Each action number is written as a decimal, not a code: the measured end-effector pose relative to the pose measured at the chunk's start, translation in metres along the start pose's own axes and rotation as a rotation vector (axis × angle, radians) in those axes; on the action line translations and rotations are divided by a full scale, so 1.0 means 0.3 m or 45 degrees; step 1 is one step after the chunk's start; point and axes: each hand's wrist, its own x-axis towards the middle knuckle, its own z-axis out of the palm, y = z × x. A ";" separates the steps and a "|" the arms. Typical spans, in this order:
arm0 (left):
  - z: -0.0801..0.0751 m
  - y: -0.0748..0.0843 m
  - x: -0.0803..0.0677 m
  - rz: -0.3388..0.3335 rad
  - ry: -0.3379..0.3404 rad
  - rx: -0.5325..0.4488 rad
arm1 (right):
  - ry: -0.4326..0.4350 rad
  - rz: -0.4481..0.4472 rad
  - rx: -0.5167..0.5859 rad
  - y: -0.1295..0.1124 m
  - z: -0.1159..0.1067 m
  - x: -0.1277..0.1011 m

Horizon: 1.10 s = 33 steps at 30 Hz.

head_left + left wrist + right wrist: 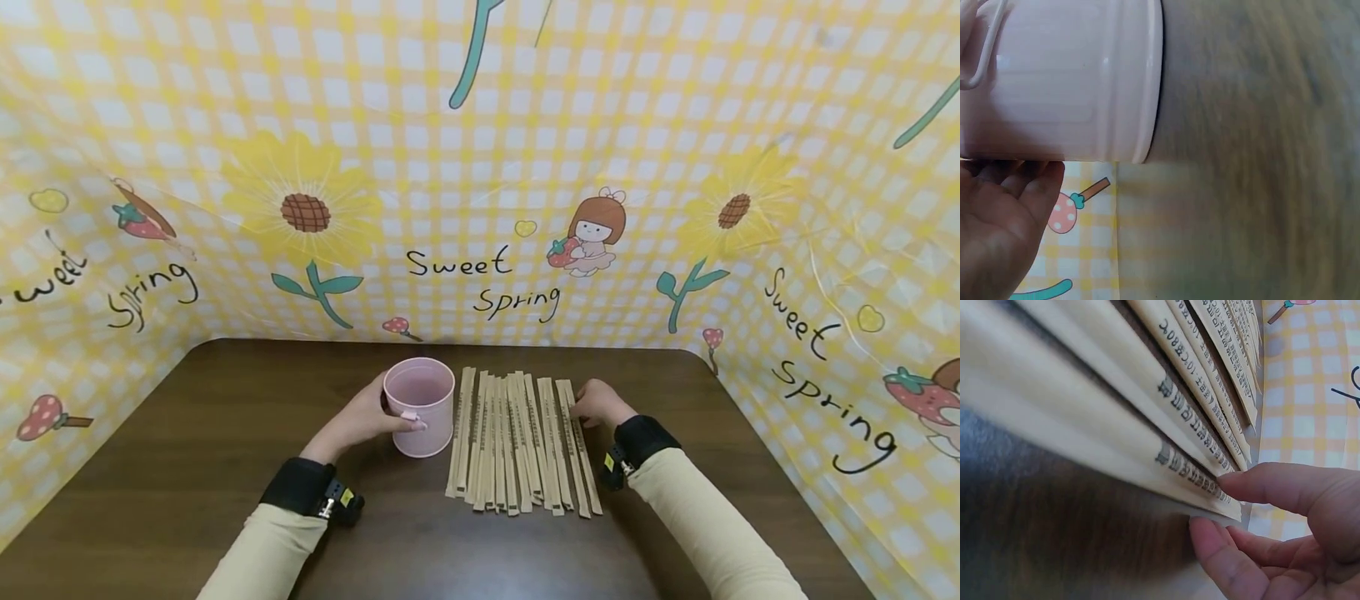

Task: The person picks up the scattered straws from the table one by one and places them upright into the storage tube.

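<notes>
A pale pink bucket (423, 425) stands on the table, its open mouth up. My left hand (375, 412) grips it from the left, the thumb at the front by the handle fitting and the fingers round the far side. In the left wrist view those fingers (1044, 187) lie against the wall. Right of the bucket, several long, slim paper-wrapped straws (513, 442) lie in a row. At the rightmost straw (1147, 447) is my right hand (1329, 525); its thumb is over the printed wrappers near the far end, its fingertips low beside the outer edge, with a gap between.
Both hands work over a dark brown wooden table (375, 533). A yellow checked cloth (480, 167) printed with flowers and lettering stands as a wall behind and along both sides. The bucket is close beside the leftmost straws.
</notes>
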 end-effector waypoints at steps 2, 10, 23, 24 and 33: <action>0.000 0.000 -0.002 0.003 -0.001 -0.002 | 0.001 0.009 -0.007 -0.007 0.002 -0.001; 0.011 -0.007 -0.027 -0.042 0.021 -0.007 | 0.065 0.036 -0.037 -0.004 0.027 0.003; 0.003 0.010 -0.013 -0.011 0.021 0.005 | 0.086 0.120 0.046 -0.013 -0.020 0.017; 0.004 0.009 -0.012 -0.019 0.030 0.015 | 0.087 0.118 0.067 -0.008 -0.026 0.019; 0.007 0.001 -0.017 -0.052 0.066 0.135 | 0.165 -0.035 0.154 -0.030 -0.111 -0.027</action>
